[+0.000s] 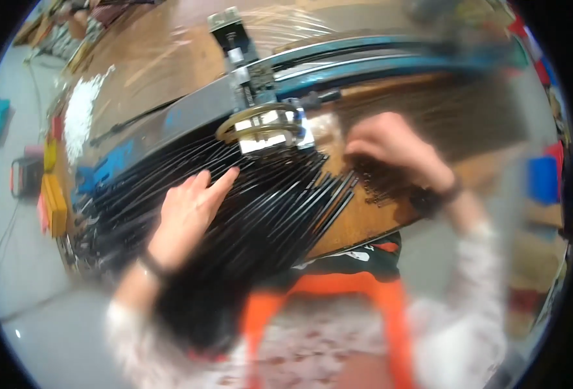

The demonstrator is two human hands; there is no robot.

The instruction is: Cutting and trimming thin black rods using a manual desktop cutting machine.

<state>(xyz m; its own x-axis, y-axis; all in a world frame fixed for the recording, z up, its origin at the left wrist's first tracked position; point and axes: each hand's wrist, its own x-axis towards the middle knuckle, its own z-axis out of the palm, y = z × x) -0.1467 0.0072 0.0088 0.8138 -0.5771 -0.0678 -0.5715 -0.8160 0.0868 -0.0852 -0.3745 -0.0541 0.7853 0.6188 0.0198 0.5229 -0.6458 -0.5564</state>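
My left hand (192, 204) rests over a large bundle of thin black tubes or rods (280, 207), its fingers apart and pointing toward a small bench machine. The machine's shiny metal head (270, 133) has a curved, clear yellowish hose (234, 126) looped round it, and tube ends lie close beneath. My right hand (390, 146) hovers to the right of the machine with its fingers curled together. Motion blur hides whatever those fingers hold, if anything. Below it, small dark pieces (380, 185) lie heaped on the wooden tabletop (354, 223).
A blue and silver rail (377, 65) runs from the machine to the far right. White scraps (82, 117) lie at the table's left. Yellow bins (54, 204) stand along the left edge. A blue box (543, 180) is at the right.
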